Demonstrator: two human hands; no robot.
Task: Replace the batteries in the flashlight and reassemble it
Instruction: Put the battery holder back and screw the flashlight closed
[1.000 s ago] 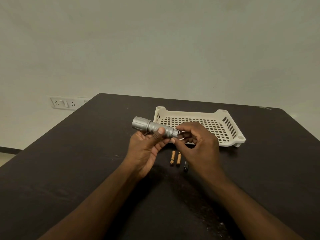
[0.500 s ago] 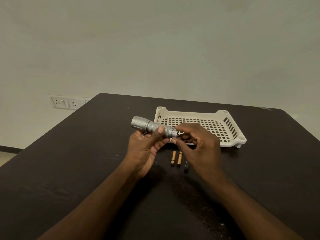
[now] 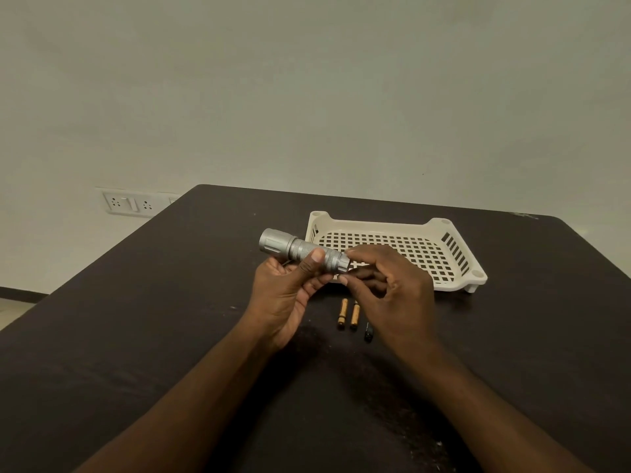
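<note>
A silver flashlight (image 3: pixel 297 249) is held level above the dark table (image 3: pixel 136 319), its wide head pointing left. My left hand (image 3: pixel 290 295) grips its knurled body, thumb on top. My right hand (image 3: pixel 389 295) pinches the tail cap end of the flashlight (image 3: pixel 342 261) between fingertips and thumb. Two orange batteries (image 3: pixel 342 314) (image 3: pixel 355 315) lie side by side on the table below the hands. A dark battery (image 3: pixel 368 331) lies just right of them, partly hidden by my right hand.
A white perforated plastic tray (image 3: pixel 454 268) sits on the table behind my right hand. A wall socket plate (image 3: pixel 128 203) is on the wall past the table's left edge. The table's far edge runs just beyond the tray.
My right-hand fingers have shifted slightly around the flashlight's tail end. The flashlight and left hand stay in nearly the same place. The batteries have not moved.
</note>
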